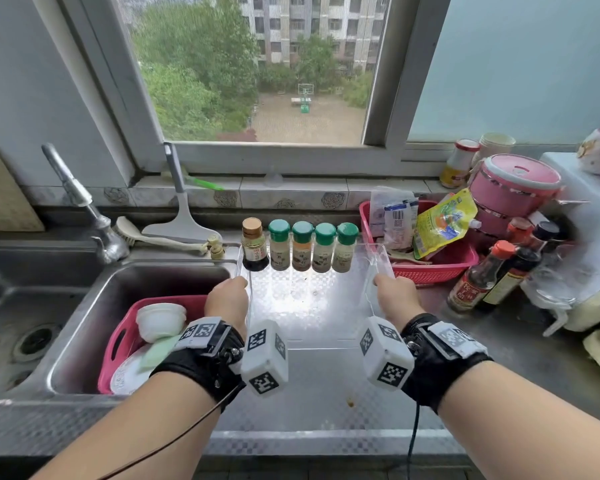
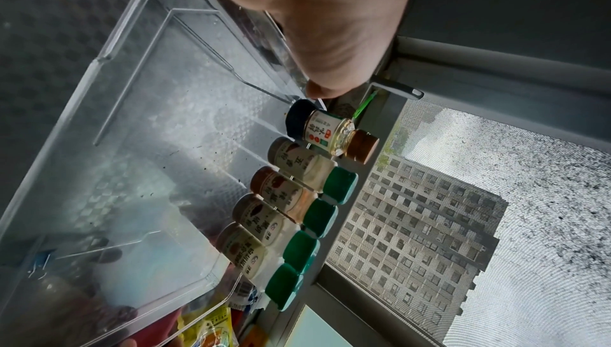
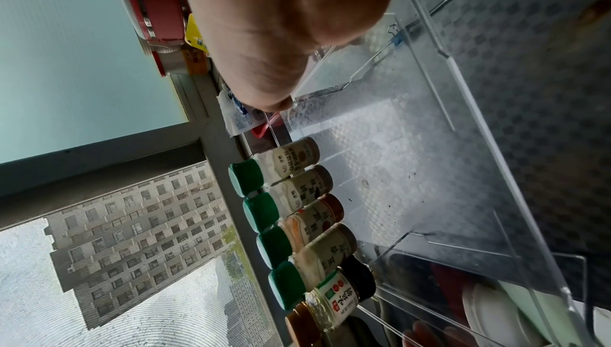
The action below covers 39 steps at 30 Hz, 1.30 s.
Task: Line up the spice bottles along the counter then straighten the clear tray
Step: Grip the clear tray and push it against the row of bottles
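A clear tray point(image 1: 309, 317) lies on the steel counter in front of me. Along its far edge stands a straight row of bottles: a brown-capped bottle point(image 1: 255, 244) at the left, then several green-capped spice bottles point(image 1: 313, 247). Whether they stand inside the far wall or just behind it, I cannot tell. My left hand point(image 1: 234, 287) grips the tray's left wall. My right hand point(image 1: 385, 286) grips its right wall. In the left wrist view, the left hand point(image 2: 324, 65) pinches the tray point(image 2: 132, 169) beside the brown-capped bottle point(image 2: 330, 130). In the right wrist view, the right hand point(image 3: 271, 65) pinches the tray point(image 3: 430, 169) near the spice bottles point(image 3: 297, 195).
Left of the tray is the sink point(image 1: 84, 306), holding a pink basket point(image 1: 118, 341) of dishes, with the faucet point(image 1: 84, 209) behind. Close on the right is a red basket point(image 1: 440, 263) of packets. Dark sauce bottles point(image 1: 478, 278) and a pink container point(image 1: 513, 185) crowd the right side.
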Tool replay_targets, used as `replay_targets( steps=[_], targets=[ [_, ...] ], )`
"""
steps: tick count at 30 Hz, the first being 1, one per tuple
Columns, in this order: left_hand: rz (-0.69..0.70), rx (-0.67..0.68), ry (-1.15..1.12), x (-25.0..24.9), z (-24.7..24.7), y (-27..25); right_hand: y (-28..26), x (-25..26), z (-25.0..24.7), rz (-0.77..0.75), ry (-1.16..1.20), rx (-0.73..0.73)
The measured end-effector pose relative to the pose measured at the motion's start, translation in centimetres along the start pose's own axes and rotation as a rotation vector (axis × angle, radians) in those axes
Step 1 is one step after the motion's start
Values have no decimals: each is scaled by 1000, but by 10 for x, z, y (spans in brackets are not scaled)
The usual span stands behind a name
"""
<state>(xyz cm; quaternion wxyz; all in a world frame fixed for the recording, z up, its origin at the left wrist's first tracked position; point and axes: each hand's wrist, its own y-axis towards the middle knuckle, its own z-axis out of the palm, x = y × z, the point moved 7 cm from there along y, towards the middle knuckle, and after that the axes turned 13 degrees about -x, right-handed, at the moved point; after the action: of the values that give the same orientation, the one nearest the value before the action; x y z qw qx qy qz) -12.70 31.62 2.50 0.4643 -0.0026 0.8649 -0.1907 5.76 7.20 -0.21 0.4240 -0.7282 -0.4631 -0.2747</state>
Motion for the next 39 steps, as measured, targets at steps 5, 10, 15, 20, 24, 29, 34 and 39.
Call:
replay_targets(
  steps=[5, 10, 15, 20, 24, 29, 34, 39],
  targets=[
    [68, 51, 49, -8, 5, 1, -1, 8, -2, -41, -59, -47],
    [44, 74, 72, -15, 7, 5, 3, 21, -1, -90, -17, -24],
    [-15, 148, -7, -27, 18, 10, 11, 34, 2, -107, 67, 3],
    [-56, 128, -66, -37, 28, 25, 15, 47, 6, -64, 173, -26],
    [-61, 142, -96, -47, 36, 36, 21, 55, 9, -48, 231, -27],
    [-77, 141, -110, -57, 42, 47, 33, 64, 22, -34, 255, -32],
    [-98, 152, -144, -65, 49, 56, 44, 71, 29, -40, 258, -64],
    [-59, 151, -134, -75, 52, 64, 51, 81, 37, -54, 249, -58]
  ],
)
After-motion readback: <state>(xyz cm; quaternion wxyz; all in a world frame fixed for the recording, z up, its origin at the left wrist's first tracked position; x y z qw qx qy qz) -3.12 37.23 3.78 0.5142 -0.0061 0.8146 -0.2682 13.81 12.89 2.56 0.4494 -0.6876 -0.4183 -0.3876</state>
